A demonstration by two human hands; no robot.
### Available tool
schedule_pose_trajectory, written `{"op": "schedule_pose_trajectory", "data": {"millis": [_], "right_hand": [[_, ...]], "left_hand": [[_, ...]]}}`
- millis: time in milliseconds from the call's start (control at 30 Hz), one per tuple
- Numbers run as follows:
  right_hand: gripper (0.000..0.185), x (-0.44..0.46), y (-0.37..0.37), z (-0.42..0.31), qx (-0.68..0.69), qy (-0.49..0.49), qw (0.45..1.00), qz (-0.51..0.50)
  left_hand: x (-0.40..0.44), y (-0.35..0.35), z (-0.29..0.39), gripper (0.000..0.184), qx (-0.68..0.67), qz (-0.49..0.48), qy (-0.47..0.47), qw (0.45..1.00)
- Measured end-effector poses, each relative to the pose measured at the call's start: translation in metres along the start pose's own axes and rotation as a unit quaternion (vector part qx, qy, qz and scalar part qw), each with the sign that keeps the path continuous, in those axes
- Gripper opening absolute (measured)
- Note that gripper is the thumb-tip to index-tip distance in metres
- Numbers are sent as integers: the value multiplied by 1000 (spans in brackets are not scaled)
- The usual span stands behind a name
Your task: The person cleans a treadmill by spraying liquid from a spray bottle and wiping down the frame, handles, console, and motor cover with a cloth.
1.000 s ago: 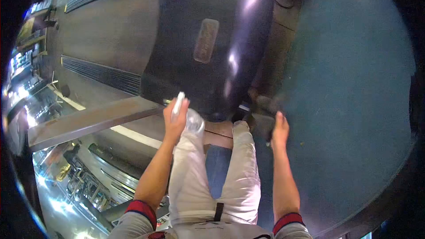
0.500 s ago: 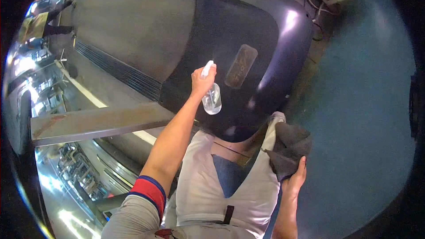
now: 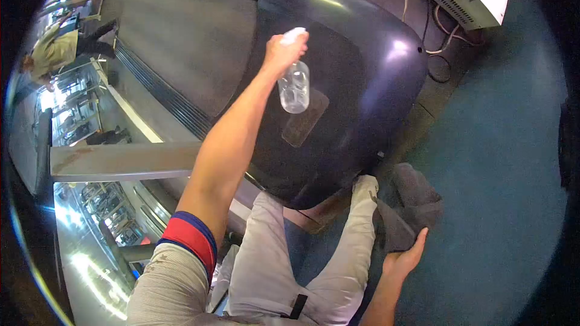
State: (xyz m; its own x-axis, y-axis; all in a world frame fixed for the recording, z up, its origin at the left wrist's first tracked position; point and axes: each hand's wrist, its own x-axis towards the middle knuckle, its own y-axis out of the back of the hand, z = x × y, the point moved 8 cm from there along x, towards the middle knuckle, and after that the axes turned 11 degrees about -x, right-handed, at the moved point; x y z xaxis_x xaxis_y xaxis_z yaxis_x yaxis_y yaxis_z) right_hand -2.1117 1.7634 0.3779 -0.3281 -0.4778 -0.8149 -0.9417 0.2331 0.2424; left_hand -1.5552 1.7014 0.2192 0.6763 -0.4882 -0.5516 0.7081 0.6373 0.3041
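My left hand (image 3: 284, 53) is wrapped round the white head of a clear spray bottle (image 3: 295, 90), which holds some clear liquid. The bottle is above the black front cover of a treadmill (image 3: 338, 72), close to a worn rectangular badge (image 3: 306, 118) on that cover. Down at the right, my right hand (image 3: 406, 255) grips a dark grey cloth (image 3: 411, 205) by its lower edge. The cloth hangs loosely folded beside my leg, above the blue floor.
Ribbed side rails (image 3: 160, 87) flank the treadmill's belt (image 3: 187, 42). A metal upright bar (image 3: 127, 162) crosses at the left. A white box (image 3: 465, 0) with cables stands at the upper right. Another person (image 3: 63, 48) is in the background at the upper left, near mirrors.
My left hand has moved with the spray bottle toward the far side of the black cover. My right hand still holds the cloth, slightly lower. The view has shifted somewhat.
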Motion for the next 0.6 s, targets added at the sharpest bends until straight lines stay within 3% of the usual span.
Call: {"op": "schedule_pose_trajectory", "data": {"millis": [100,167,233,333,400,433,500,567,600], "right_hand": [[62,8,6,-7,-35,16,998,48],[63,4,-8,-25,-40,58,996,49],[63,0,-20,-39,-56,101,992,54],[58,-14,-58,-57,-109,139,982,63],[55,-13,-82,-53,-279,172,945,12],[54,-12,-94,-43,-360,184,914,-14],[59,4,-150,-10,-407,320,841,-155],[56,1,-234,18,-560,567,575,-185],[59,15,-261,52,-633,581,484,-165]], "left_hand": [[-19,-71,-6,32,106,-107,-64,987],[-66,-113,4,46,85,-170,-84,978],[-101,-140,-9,43,99,-200,-152,963],[-159,-120,-19,35,96,-136,-252,953],[-194,-77,-17,21,66,-146,-220,962],[-210,-48,-11,16,44,-109,-218,969],[-231,13,-16,16,46,-46,-275,959],[-243,67,-43,15,69,45,-248,965],[-246,89,-53,15,62,86,-221,970]]}}
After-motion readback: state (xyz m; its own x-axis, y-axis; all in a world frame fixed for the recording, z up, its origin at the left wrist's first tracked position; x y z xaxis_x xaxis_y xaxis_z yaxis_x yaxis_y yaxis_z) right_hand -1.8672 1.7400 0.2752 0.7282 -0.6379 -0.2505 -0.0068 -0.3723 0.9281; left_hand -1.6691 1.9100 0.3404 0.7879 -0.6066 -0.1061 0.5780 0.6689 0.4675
